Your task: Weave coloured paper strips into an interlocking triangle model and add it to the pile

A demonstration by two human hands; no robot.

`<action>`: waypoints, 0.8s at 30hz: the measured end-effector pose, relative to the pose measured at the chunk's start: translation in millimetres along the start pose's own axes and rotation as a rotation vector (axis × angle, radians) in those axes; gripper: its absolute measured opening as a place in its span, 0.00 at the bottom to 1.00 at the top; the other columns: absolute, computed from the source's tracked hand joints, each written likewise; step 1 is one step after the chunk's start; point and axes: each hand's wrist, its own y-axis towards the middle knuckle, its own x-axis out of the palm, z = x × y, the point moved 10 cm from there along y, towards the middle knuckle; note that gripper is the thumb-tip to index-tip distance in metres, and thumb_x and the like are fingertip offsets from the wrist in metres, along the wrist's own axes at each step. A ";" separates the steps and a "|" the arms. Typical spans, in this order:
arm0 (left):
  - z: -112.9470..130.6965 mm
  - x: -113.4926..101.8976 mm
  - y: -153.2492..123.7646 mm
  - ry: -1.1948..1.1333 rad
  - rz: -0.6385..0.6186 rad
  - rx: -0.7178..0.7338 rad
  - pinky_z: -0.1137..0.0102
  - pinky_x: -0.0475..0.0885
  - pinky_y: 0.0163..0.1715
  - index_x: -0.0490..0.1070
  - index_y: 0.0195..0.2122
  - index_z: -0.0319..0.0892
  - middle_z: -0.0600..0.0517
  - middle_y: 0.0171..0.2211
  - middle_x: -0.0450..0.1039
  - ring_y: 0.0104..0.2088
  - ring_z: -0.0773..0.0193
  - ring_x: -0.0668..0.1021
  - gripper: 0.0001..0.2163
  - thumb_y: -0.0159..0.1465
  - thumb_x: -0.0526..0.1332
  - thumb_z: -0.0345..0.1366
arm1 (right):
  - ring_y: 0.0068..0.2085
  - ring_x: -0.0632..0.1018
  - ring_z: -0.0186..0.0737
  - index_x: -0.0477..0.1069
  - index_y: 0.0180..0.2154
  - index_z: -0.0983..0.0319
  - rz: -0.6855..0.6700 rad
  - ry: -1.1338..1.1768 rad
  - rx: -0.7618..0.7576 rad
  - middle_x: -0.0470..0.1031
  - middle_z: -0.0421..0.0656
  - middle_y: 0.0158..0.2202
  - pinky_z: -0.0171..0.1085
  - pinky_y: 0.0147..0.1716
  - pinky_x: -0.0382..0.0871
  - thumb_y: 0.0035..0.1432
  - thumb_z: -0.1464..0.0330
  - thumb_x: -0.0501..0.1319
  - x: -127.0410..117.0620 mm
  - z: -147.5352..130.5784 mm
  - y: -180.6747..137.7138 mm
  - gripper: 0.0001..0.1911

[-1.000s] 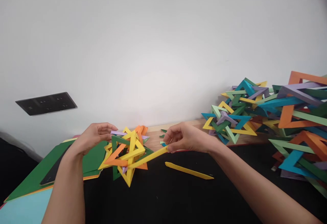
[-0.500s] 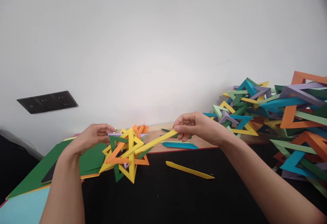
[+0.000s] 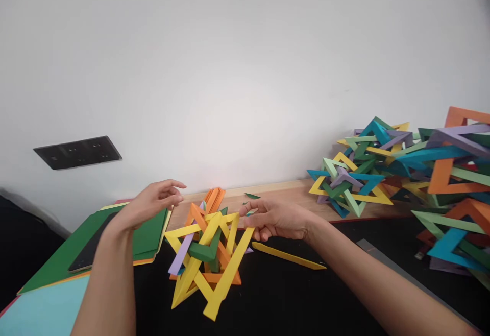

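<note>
On the black work surface point(image 3: 275, 305), a star-shaped paper model point(image 3: 206, 250) sits between the two hands, its interlocked triangular frames yellow, orange, green and lilac. At its right side, the right hand point(image 3: 277, 218) pinches the upper end of a yellow paper strip point(image 3: 233, 272) between thumb and fingers. That strip slants down to the left, its lower end crossing a yellow corner of the model — whether it is tucked in there or only lies over it, I cannot tell. The left hand point(image 3: 155, 204) hangs beyond the model's upper left, fingers loosely bent, clasping nothing and apart from the paper.

Just right of the model lies a second yellow strip point(image 3: 289, 256), below the right wrist. Behind the model, a bundle of orange strips point(image 3: 216, 199) rests on a pale wooden board point(image 3: 289, 193) along the wall. Green sheets point(image 3: 147, 239) and a light blue sheet point(image 3: 49, 300) lie on the left — with a dark flat slab point(image 3: 90, 246) on the green — and more multicoloured paper stars point(image 3: 346, 182) crowd the right.
</note>
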 end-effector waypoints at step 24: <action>36.4 53.4 9.3 -0.074 -0.034 -0.001 0.70 0.68 0.26 0.73 0.34 0.42 0.54 0.20 0.73 0.25 0.60 0.76 0.13 0.53 0.64 0.46 | 0.26 0.78 0.29 0.70 0.34 0.66 -0.105 -0.061 -0.072 0.73 0.37 0.26 0.27 0.27 0.75 0.44 0.66 0.71 25.1 -11.1 -8.7 0.16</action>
